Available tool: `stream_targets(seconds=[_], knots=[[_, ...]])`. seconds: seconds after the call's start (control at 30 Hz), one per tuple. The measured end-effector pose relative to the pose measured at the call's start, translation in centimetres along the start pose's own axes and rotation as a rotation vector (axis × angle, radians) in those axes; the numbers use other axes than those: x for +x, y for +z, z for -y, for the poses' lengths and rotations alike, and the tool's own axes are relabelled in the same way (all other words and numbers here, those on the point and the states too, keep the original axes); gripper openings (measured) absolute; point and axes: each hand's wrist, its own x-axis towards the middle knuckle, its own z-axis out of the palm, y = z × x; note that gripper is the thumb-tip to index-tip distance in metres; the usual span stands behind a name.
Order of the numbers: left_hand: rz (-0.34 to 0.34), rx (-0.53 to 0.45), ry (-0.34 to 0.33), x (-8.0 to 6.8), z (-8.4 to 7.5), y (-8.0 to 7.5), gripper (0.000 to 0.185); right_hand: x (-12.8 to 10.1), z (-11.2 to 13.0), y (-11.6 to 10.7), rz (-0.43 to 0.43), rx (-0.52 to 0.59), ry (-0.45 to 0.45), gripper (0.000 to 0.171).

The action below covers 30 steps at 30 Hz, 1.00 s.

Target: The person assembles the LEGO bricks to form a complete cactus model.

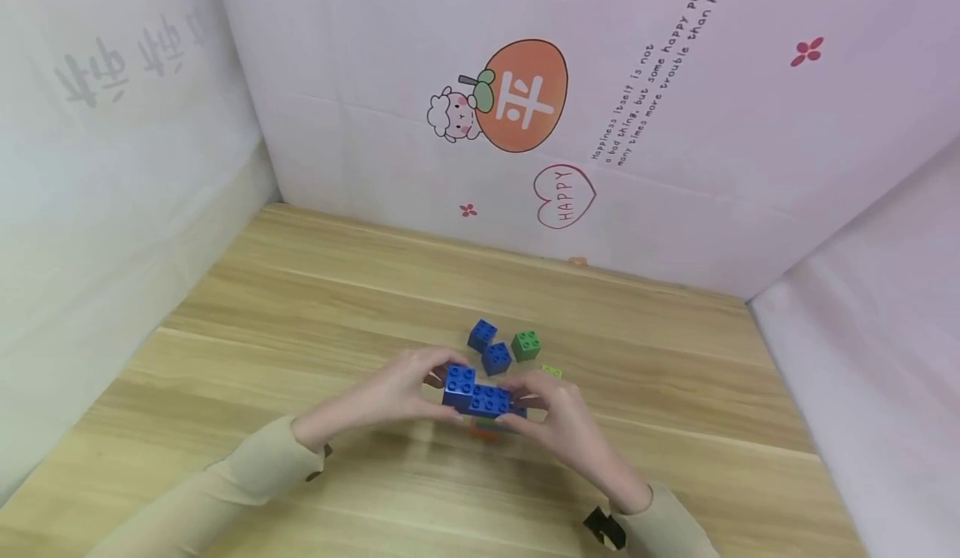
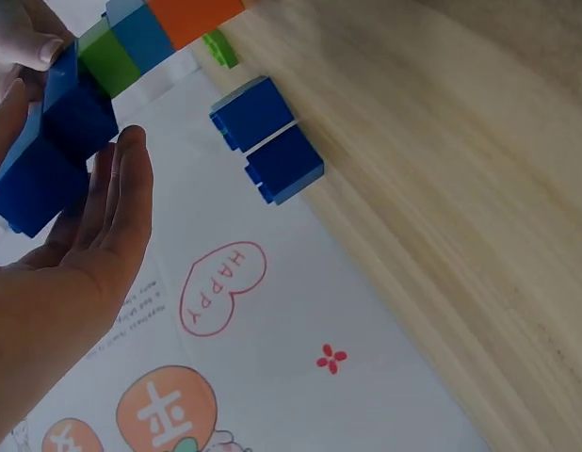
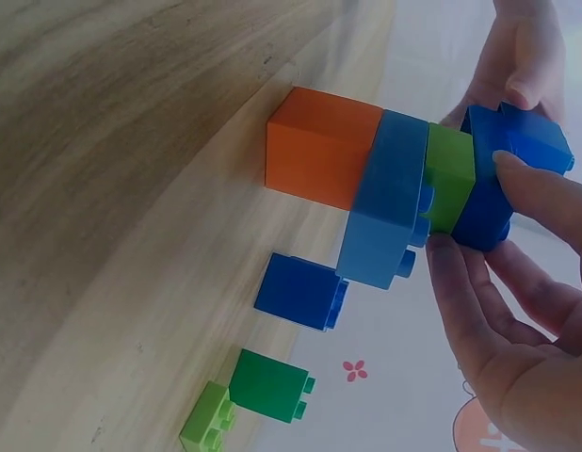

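A small blue block (image 1: 460, 381) is held by the left hand (image 1: 408, 385), its thumb on the 6 o'clock side and its fingers on the 12 o'clock side. A long blue block (image 1: 489, 401) is pinched by the right hand (image 1: 557, 412) near its 3 o'clock end. The long block's axis runs close to a 9-to-3 o'clock line between the hands, tipping slightly toward 4; the small block is seated over its 9 o'clock end, so each piece is reached most directly by the hand on its own side. Beneath are stacked a green block (image 3: 450, 177), a pale blue block (image 3: 385, 188) and an orange block (image 3: 319, 146); whether the desk (image 1: 360, 291) is touched cannot be told. Two loose blue blocks (image 1: 496, 359) are seen at 12 o'clock from the stack, a loose green block (image 1: 527, 346) at 1, and a lime block (image 1: 552, 371) at 2, just beside the right hand.
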Motion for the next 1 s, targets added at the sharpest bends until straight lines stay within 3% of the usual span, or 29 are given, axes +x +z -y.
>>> stream_targets(seconds=[0.5,0.77,1.0], knots=[[0.017,-0.01,0.037,0.3,0.8,0.6,0.053,-0.1,0.0,-0.3,0.004,-0.022,-0.047,0.041],[0.003,0.009,0.036,0.3,0.8,0.8,0.05,-0.3,-0.8,-1.2,-0.073,-0.056,-0.046,0.026],[0.001,0.02,0.035,0.3,0.7,0.9,0.049,-0.5,-2.0,-2.1,-0.145,-0.111,-0.043,0.023]])
